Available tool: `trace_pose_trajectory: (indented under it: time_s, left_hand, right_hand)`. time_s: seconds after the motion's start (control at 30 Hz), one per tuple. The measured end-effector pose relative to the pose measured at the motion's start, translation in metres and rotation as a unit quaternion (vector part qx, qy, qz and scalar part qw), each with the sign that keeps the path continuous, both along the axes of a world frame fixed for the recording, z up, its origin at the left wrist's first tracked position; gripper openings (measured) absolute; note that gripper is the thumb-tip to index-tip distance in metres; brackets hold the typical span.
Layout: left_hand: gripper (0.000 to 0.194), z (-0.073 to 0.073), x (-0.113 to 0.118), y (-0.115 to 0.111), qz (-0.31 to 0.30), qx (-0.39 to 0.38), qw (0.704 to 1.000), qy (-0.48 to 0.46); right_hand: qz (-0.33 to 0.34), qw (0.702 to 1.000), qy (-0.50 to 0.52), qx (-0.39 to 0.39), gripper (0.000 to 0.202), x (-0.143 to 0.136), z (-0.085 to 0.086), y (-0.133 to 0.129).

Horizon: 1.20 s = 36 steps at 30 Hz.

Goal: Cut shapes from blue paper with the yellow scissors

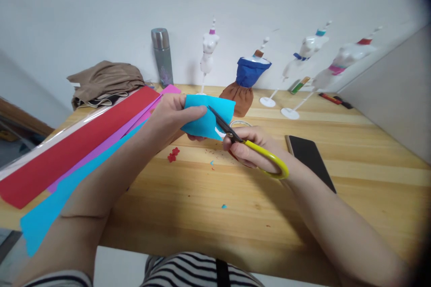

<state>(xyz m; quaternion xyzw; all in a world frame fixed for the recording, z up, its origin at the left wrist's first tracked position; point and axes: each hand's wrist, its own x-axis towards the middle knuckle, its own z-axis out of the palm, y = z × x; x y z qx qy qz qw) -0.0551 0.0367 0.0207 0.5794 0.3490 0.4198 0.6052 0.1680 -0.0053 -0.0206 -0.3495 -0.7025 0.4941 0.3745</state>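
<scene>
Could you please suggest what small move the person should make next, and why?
I would probably slide the left hand slightly back along the blue paper before any further snip, since the yellow-handled scissors in the right hand lie across the sheet with their tip pointing close beside the left thumb.

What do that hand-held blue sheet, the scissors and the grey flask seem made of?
Blue sheet: likely matte paper, since it looks thin and crisp-edged. Scissors: dark, probably metal blades; smooth, glossy yellow handle, likely plastic. Flask: cap apparently metal, from its silvery sheen; grey body unclear.
</scene>
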Motion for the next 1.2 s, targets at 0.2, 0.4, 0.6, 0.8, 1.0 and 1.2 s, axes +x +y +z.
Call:
trace_pose_trajectory:
  time_s: [0.2, 0.4, 0.6, 0.8, 1.0, 1.2]
  left_hand:
    - [0.027, 0.003, -0.001, -0.001, -0.012, 0.005, 1.0, 0.003]
    - [0.028, 0.001, -0.001, 0.004, -0.025, 0.011, 1.0, -0.011]
    - [0.032, -0.003, -0.003, 0.007, -0.032, 0.017, 0.999, -0.007]
    - [0.029, -0.008, -0.005, 0.011, -0.023, 0.032, 0.999, 0.009]
    - [0.029, -0.008, -0.009, 0.012, -0.015, 0.029, 0.999, 0.029]
    - [0.03, -0.006, -0.011, 0.013, -0.018, 0.035, 0.998, 0.052]
  right_hand:
    - [0.01, 1.0, -0.007, 0.004, 0.056, 0.002, -0.002, 0.001]
    - [0.011, 1.0, 0.002, 0.011, 0.055, 0.003, -0.005, 0.002]
    - [0.013, 1.0, -0.005, 0.013, 0.053, 0.003, -0.005, 0.003]
    - [0.019, 1.0, -0.007, 0.019, 0.053, 0.005, -0.006, 0.003]
    - [0.024, 0.999, -0.019, 0.025, 0.057, 0.005, -0.006, 0.003]
    - [0.047, 0.998, -0.022, -0.03, 0.06, 0.008, -0.006, 0.0]
